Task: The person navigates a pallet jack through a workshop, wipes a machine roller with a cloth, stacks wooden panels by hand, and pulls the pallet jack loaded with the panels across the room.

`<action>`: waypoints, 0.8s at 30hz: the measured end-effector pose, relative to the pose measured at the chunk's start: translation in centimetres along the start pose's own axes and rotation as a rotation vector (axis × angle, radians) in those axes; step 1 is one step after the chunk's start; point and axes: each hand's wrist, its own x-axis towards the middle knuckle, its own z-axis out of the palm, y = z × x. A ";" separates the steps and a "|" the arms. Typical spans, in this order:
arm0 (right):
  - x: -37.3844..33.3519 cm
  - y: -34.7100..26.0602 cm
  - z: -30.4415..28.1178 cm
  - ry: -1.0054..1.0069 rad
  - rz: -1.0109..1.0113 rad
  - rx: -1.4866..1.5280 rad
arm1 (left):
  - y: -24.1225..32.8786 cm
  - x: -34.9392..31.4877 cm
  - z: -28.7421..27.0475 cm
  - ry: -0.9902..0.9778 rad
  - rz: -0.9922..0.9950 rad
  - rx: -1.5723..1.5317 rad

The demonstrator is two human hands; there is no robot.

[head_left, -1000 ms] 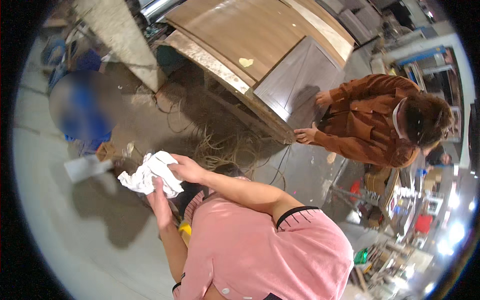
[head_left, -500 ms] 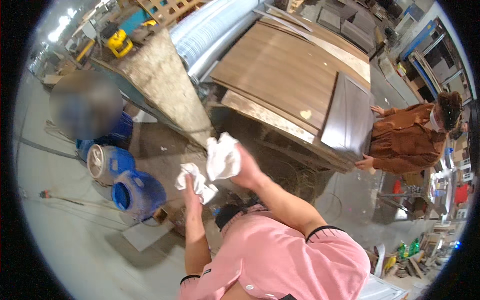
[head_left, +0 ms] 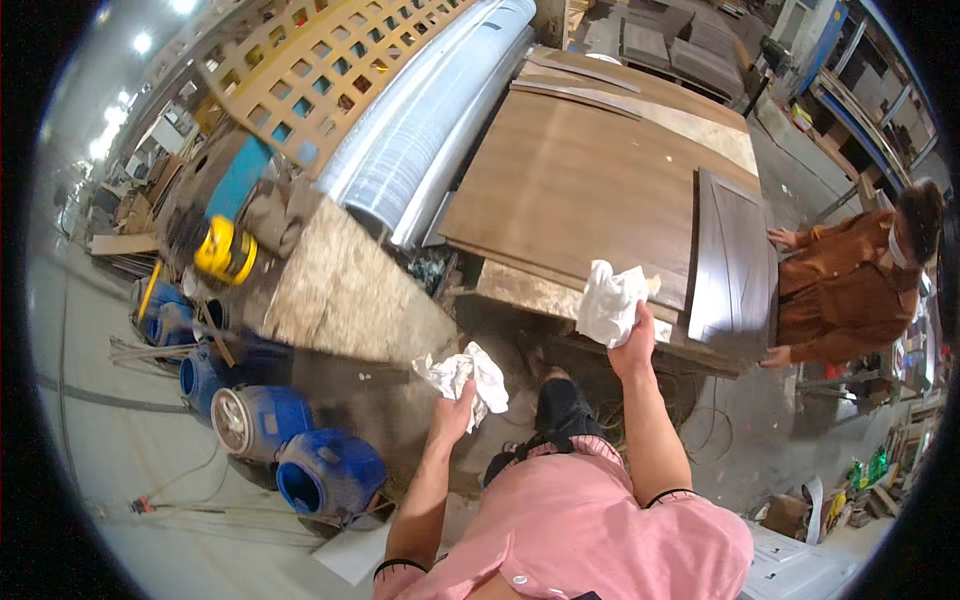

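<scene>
My left hand (head_left: pixel 452 414) grips a crumpled white cloth (head_left: pixel 466 377) in front of my chest. A second white cloth (head_left: pixel 609 301) is bunched in my right hand (head_left: pixel 634 345), which is raised toward the near edge of a large brown wooden panel (head_left: pixel 580 180) lying flat. A smaller grey-brown framed door panel (head_left: pixel 732 262) rests on its right side. Across it, a person in a brown jacket (head_left: pixel 835 278) holds that door panel with both hands.
Blue plastic drums (head_left: pixel 300 460) lie on the floor at my left. A rough chipboard slab (head_left: pixel 345 290) carries a yellow tool (head_left: pixel 225 250). A wooden lattice (head_left: pixel 320 70) and grey rolled sheets (head_left: pixel 420 120) lie behind. Loose cables trail on the floor by the table.
The view has swung up and left toward the wooden panels. My two hands have moved apart, each with its own cloth, and the right one has reached closer to the panel's edge.
</scene>
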 end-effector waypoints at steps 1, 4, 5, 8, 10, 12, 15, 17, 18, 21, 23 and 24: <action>2.1 0.0 -0.1 0.037 -0.009 0.003 | 1.1 1.8 0.1 0.000 0.069 0.049; 8.9 0.7 1.0 0.149 0.069 -0.014 | 4.9 7.6 0.9 -0.009 0.082 0.216; 11.7 1.6 1.2 0.155 0.075 -0.026 | 4.8 9.9 1.4 0.006 0.105 0.237; 20.6 5.3 2.1 0.264 0.161 -0.161 | 5.2 17.9 4.2 -0.006 0.099 0.173; 25.8 7.0 2.6 0.211 0.195 -0.049 | 7.0 23.4 6.6 -0.117 0.111 0.165; 30.8 9.2 3.3 0.179 0.178 0.001 | 8.5 30.5 9.2 -0.116 0.258 0.255; 37.4 11.0 4.4 0.226 0.203 -0.005 | 10.3 41.9 13.3 -0.098 0.400 0.492; 42.1 11.1 5.6 0.180 0.131 -0.026 | 12.3 49.7 16.1 -0.156 0.403 0.646; 44.2 11.5 6.6 0.184 0.148 -0.020 | 11.9 53.0 17.2 -0.152 0.331 0.802; 49.8 12.4 10.0 0.203 0.060 -0.172 | 11.6 59.5 20.3 -0.107 0.438 0.990; 53.2 14.1 12.0 0.191 0.126 -0.249 | 11.6 60.2 21.4 -0.096 0.367 0.810; 54.4 14.9 13.3 0.204 0.196 -0.401 | 10.1 60.9 21.8 -0.152 0.334 0.831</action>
